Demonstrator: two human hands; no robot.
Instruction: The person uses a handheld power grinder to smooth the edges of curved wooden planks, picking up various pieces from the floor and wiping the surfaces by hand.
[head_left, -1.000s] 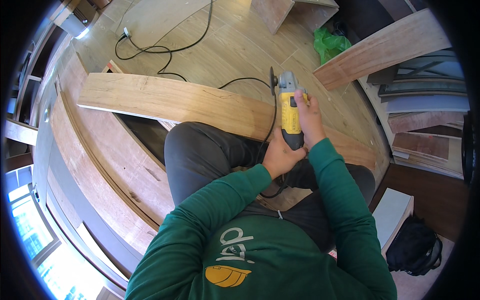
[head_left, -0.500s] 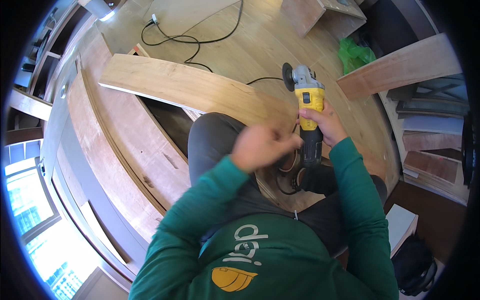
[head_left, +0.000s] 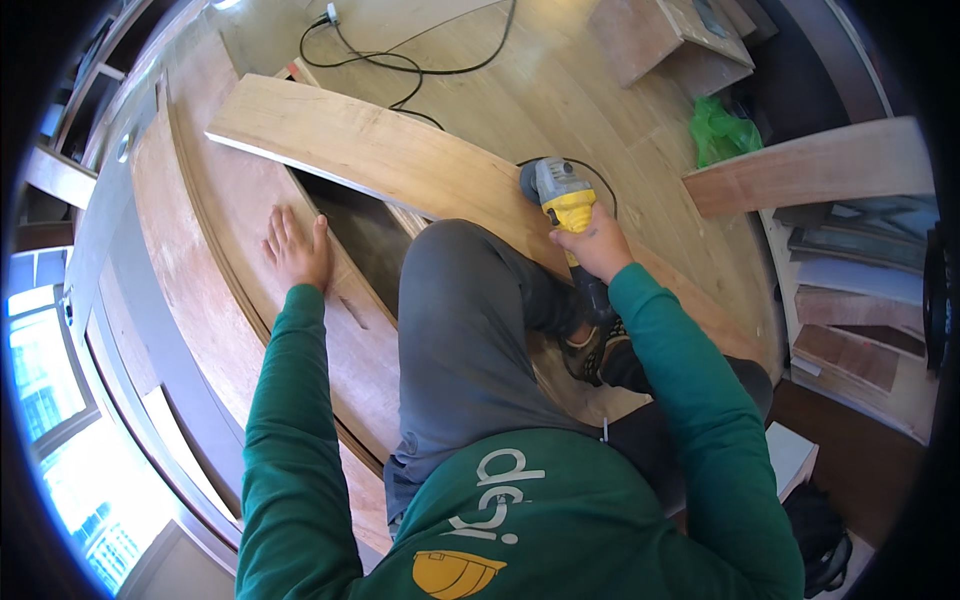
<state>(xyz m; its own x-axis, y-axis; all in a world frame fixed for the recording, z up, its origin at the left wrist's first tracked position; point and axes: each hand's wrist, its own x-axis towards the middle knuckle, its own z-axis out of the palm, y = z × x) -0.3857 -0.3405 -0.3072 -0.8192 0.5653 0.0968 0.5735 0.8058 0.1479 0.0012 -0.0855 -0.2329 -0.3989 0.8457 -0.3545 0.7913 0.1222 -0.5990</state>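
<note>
My right hand (head_left: 597, 245) grips a yellow and grey angle grinder (head_left: 558, 194), its head resting on a long pale wooden board (head_left: 380, 155) that lies across my knee. My left hand (head_left: 296, 250) lies flat, fingers spread, on a brown plywood panel (head_left: 210, 260) to my left, holding nothing. The grinder's black cord (head_left: 420, 70) runs over the wooden floor to a plug at the top. I crouch in grey trousers and a green long-sleeved top.
A second board (head_left: 810, 165) leans at the right above stacked laminate samples (head_left: 860, 290). A green plastic bag (head_left: 720, 130) lies on the floor beside a wooden box (head_left: 660, 35). A dark gap (head_left: 350, 225) opens under the long board. Windows are at the lower left.
My left hand let go near the grinder and swung left, landing flat on the plywood panel. The grinder stays in my right hand on the board.
</note>
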